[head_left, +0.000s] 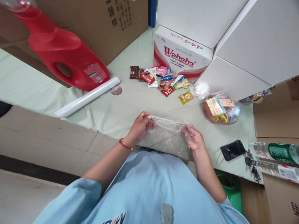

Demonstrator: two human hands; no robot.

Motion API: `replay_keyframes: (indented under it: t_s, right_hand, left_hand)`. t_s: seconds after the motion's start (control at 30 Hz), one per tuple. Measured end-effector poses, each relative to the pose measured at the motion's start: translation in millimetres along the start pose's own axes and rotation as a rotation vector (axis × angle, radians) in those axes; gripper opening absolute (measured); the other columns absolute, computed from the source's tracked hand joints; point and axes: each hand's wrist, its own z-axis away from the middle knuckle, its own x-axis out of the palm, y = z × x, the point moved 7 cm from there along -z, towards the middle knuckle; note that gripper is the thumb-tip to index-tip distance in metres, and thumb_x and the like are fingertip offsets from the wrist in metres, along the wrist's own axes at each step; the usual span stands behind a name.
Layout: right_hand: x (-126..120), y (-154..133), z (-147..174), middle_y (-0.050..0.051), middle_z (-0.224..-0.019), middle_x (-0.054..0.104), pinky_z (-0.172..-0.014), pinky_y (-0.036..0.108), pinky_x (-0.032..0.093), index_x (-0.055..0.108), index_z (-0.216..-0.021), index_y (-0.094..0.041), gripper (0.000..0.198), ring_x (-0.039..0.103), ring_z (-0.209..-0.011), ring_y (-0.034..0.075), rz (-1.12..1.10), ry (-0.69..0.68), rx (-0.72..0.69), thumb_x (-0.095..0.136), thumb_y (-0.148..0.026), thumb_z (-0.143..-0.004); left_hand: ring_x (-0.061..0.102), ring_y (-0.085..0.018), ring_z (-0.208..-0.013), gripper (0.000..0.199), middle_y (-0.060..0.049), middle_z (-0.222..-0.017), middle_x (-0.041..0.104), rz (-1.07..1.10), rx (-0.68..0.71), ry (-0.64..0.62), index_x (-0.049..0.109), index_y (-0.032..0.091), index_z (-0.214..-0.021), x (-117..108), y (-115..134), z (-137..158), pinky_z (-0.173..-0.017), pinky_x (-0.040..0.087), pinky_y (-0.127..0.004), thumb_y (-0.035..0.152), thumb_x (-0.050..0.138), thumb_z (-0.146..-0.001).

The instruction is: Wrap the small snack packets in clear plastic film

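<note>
A thin clear plastic bag (169, 132) is stretched between my two hands, over the front edge of the cloth-covered table. My left hand (141, 124) pinches its left end; a red cord bracelet circles that wrist. Its right end is gripped by the fingers of my right hand (193, 137). Beyond the bag lies a heap of small wrapped snacks (161, 77), with a yellow packet (186, 97) nearest to my hands. A crumpled clear plastic bundle (201, 90) sits to the right of the heap. Farther right is a bowl (209, 113) filled with wrapped snacks.
A white roll (88, 97) and a round disc (116, 90) lie left, beside a large red jug (67, 56). A Wahaha carton (179, 56) stands behind the snacks. At right are a black phone (233, 150), keys (252, 165) and water bottles (277, 152).
</note>
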Motion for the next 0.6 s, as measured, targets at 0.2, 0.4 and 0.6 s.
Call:
replay_keyframes:
  t_s: [0.2, 0.4, 0.6]
  right_hand:
    - [5, -1, 13, 0.01, -0.105, 0.08, -0.069, 0.039, 0.066, 0.069, -0.107, -0.025, 0.067, 0.077, -0.099, 0.027, 0.139, 0.006, -0.057, 0.064, -0.086, -0.081]
    - [5, 1, 13, -0.001, -0.073, 0.068, -0.06, 0.027, 0.055, 0.069, -0.088, -0.02, 0.054, 0.064, -0.067, 0.016, 0.403, 0.089, -0.155, 0.092, -0.062, -0.062]
    - [4, 8, 8, -0.003, -0.076, 0.064, -0.055, 0.024, 0.051, 0.062, -0.088, -0.022, 0.047, 0.061, -0.064, 0.013, 0.308, 0.182, -0.224, 0.085, -0.058, -0.068]
  left_hand:
    - [0.047, -0.007, -0.045, 0.018, 0.006, -0.073, 0.058, -0.268, 0.186, 0.092, 0.049, 0.024, -0.091, 11, 9, -24, -0.045, 0.037, -0.021, 0.035, 0.063, -0.091]
    - [0.069, -0.014, -0.074, 0.042, -0.001, -0.104, 0.062, -0.084, 0.038, 0.109, 0.047, 0.026, -0.114, 11, 8, -39, -0.067, 0.058, -0.03, 0.036, 0.075, -0.084]
    - [0.072, -0.021, -0.089, 0.058, -0.007, -0.109, 0.067, -0.212, 0.097, 0.299, 0.049, 0.024, -0.126, -10, -11, -6, -0.066, 0.056, -0.029, 0.052, 0.077, -0.084]
